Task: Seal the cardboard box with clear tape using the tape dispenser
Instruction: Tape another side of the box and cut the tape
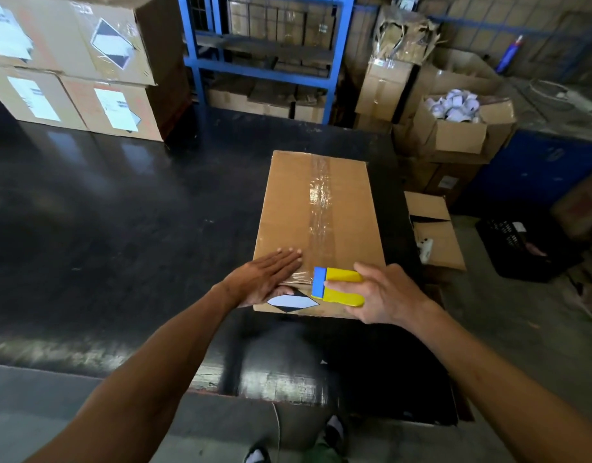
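A closed brown cardboard box (287, 208) lies on the black table (120, 212), long side running away from me. A strip of clear tape (321, 202) runs down the middle seam from the far edge to the near edge. My left hand (267, 279) lies flat, fingers together, on the box's near left corner, thumb over the front face beside a black-and-white diamond label (292, 302). My right hand (381, 292) grips a yellow tape dispenser with a blue blade end (338, 285) at the near edge of the box, over the tape's end.
Stacked labelled cartons (74, 71) stand at the table's far left. Behind is a blue metal rack (264, 61). To the right, off the table, sit open cartons (455, 128), one with white rolls, and a black crate (521, 245) on the floor.
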Demonstrator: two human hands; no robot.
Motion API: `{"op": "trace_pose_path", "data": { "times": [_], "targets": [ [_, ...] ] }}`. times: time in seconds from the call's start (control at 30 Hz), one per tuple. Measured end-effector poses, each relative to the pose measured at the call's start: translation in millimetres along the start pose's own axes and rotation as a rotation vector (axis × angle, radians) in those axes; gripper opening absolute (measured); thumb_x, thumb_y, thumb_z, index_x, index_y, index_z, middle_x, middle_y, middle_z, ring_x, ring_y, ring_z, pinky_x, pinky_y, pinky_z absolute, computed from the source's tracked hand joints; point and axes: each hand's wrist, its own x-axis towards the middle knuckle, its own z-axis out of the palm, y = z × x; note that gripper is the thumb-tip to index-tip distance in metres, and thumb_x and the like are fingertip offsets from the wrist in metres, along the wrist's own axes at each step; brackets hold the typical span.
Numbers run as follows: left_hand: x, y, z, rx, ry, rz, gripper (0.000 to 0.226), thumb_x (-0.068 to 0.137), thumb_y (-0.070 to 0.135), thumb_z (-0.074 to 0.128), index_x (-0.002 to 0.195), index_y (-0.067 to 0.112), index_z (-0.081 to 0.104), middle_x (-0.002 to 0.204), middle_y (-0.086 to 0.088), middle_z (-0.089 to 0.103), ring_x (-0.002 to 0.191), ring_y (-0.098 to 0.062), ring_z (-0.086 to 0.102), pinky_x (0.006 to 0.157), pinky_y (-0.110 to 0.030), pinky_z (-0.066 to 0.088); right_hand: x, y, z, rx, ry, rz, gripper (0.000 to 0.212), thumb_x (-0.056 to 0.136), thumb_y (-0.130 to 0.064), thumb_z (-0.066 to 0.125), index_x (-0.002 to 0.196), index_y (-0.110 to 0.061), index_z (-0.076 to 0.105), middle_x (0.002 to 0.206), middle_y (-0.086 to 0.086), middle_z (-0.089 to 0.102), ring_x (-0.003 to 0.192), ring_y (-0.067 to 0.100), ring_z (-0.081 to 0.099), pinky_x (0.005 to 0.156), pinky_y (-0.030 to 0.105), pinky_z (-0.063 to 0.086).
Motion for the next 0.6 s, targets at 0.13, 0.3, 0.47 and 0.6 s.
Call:
{"op": "trace_pose_path", "data": {
  "times": [0.13,0.3,0.47,0.6],
  "targets": [
    [-2.6,-2.3,-2.3,0.013,0.005,-0.030,0.068,0.103,0.053,0.036,0.152,0.006,0.035,0.159,-0.014,0.034,0.148,-0.029,0.030,0.120,-0.045,0.029,-28.8,30.2,-2.6,-0.007,-0.031,0.023,0.052,0.074,-0.055,0.067,0.124,-0.043,0.064,0.082,0.002,0.054,0.053,0.020,0.051,0.042,0.028,0.038],
    [-2.4,-6.0,-1.0,0.032,-0.037,0.023,0.069,0.104,0.052,0.032,0.156,0.007,0.026,0.163,-0.013,0.025,0.151,-0.027,0.021,0.120,-0.047,0.027,-73.9,75.8,2.4,-0.009,-0.054,0.063,0.071,0.063,-0.047,0.085,0.128,-0.040,0.057,0.086,0.005,0.055,0.054,0.017,0.050,0.042,0.024,0.030],
    [0.6,0.1,-6.0,0.046,-0.072,0.000,0.078,0.102,0.057,0.035,0.157,0.004,0.018,0.165,-0.016,0.015,0.153,-0.029,0.011,0.122,-0.050,0.021,-77.7,79.0,8.4,-0.009,-0.052,0.070,0.069,0.061,-0.045,0.084,0.126,-0.040,0.058,0.087,0.005,0.055,0.057,0.019,0.056,0.045,0.023,0.031],
    [41.4,30.0,-6.7,0.058,-0.004,0.047,0.076,0.103,0.055,0.034,0.154,-0.001,0.025,0.162,-0.022,0.020,0.152,-0.034,0.016,0.122,-0.051,0.018,-76.0,85.1,9.0,-0.011,-0.040,0.043,0.065,0.065,-0.047,0.082,0.126,-0.039,0.061,0.086,0.004,0.055,0.055,0.017,0.053,0.048,0.021,0.026]
  ]
}}
